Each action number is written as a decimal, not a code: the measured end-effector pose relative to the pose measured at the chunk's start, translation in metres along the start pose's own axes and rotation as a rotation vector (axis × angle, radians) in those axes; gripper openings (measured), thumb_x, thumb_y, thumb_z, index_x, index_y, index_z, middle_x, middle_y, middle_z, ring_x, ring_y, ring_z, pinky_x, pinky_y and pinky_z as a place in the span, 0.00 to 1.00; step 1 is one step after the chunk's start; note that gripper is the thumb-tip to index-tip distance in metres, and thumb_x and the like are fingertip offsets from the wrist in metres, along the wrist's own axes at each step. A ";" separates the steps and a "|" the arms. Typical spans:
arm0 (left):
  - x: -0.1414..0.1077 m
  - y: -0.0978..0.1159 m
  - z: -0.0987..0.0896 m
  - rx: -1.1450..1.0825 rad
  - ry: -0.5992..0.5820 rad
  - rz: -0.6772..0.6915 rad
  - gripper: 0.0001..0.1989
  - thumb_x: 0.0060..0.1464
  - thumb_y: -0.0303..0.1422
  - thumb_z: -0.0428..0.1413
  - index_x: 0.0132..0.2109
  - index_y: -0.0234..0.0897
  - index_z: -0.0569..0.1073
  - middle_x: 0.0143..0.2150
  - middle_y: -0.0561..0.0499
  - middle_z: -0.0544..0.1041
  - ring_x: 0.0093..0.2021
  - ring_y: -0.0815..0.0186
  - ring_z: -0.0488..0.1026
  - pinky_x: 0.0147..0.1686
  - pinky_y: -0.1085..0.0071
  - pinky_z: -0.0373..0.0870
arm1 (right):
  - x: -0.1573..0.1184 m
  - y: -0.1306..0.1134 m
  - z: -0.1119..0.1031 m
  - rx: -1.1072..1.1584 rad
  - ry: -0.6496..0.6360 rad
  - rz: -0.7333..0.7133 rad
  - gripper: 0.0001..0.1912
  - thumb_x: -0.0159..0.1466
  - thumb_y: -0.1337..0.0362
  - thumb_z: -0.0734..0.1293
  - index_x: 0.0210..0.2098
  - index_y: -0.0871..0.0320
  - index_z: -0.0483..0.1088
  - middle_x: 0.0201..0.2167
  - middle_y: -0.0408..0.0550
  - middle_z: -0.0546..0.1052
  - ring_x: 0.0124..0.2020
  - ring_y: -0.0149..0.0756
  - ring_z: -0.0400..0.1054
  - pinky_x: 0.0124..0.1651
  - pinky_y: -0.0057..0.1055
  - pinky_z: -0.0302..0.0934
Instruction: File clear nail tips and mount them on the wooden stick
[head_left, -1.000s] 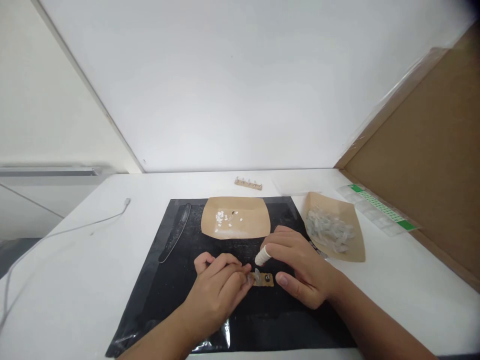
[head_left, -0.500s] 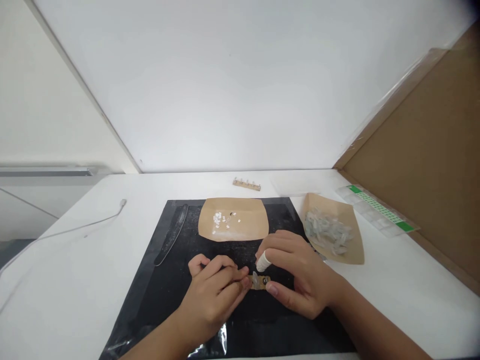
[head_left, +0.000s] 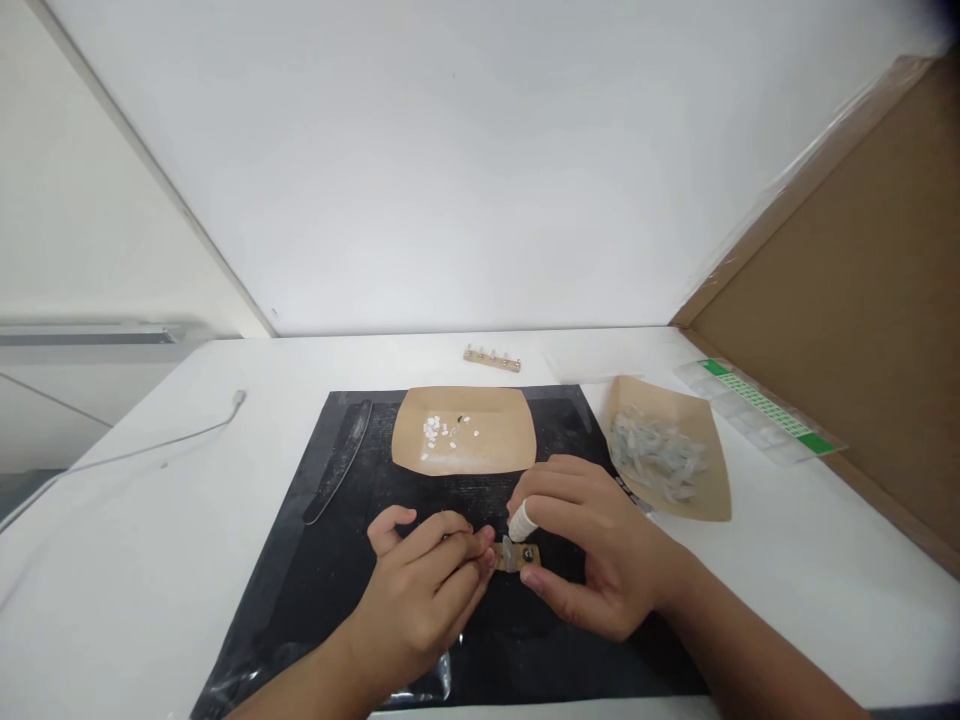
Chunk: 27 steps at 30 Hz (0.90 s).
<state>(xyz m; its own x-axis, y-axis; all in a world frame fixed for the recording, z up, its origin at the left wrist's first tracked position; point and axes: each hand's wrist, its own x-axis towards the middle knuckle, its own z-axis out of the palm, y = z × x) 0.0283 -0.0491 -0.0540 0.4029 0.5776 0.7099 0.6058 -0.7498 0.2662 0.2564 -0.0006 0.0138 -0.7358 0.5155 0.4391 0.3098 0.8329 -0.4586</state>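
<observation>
My left hand is closed, its fingertips pinching the left end of a small tan strip low over the black mat. Most of the strip's left part is hidden by those fingers. A translucent nail tip stands up from the strip, and a dark round stud shows to its right. Over the strip's right end curves my right hand, thumb and index finger apart. The index finger wears a white ribbed finger cot, close beside the nail tip; whether they touch is unclear. The right thumb is at the strip's near edge.
A tan paper tray holds small white flakes; another tray holds many translucent nail tips. A dark nail file lies left on the black mat. Behind are a studded strip and, right, a green-labelled clear case.
The right index finger has come down closer to the nail tip. The view has shifted slightly; my left hand keeps its pinch on the strip.
</observation>
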 end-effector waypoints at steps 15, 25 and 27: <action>0.001 -0.004 -0.001 -0.054 -0.042 -0.034 0.04 0.61 0.27 0.65 0.39 0.41 0.78 0.42 0.56 0.85 0.41 0.64 0.75 0.47 0.57 0.51 | 0.000 0.005 -0.008 -0.077 0.019 0.051 0.08 0.68 0.57 0.64 0.38 0.55 0.67 0.33 0.50 0.75 0.33 0.41 0.69 0.39 0.37 0.63; 0.009 -0.008 -0.007 -0.221 -0.245 -0.261 0.10 0.61 0.32 0.65 0.45 0.42 0.71 0.42 0.56 0.84 0.40 0.63 0.77 0.42 0.60 0.50 | -0.001 0.007 -0.009 -0.093 0.002 0.069 0.07 0.67 0.58 0.64 0.39 0.55 0.67 0.33 0.49 0.75 0.34 0.41 0.70 0.40 0.37 0.63; 0.009 -0.009 -0.007 -0.237 -0.273 -0.255 0.10 0.61 0.32 0.64 0.43 0.41 0.69 0.43 0.56 0.84 0.41 0.62 0.76 0.42 0.60 0.50 | -0.001 0.007 -0.009 -0.092 -0.006 0.075 0.07 0.67 0.58 0.64 0.38 0.55 0.67 0.33 0.49 0.75 0.34 0.41 0.70 0.40 0.37 0.64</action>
<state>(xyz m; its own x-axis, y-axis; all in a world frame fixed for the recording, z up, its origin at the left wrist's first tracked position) 0.0214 -0.0394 -0.0453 0.4464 0.7941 0.4124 0.5481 -0.6070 0.5755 0.2647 0.0061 0.0171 -0.7118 0.5760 0.4020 0.4177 0.8072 -0.4171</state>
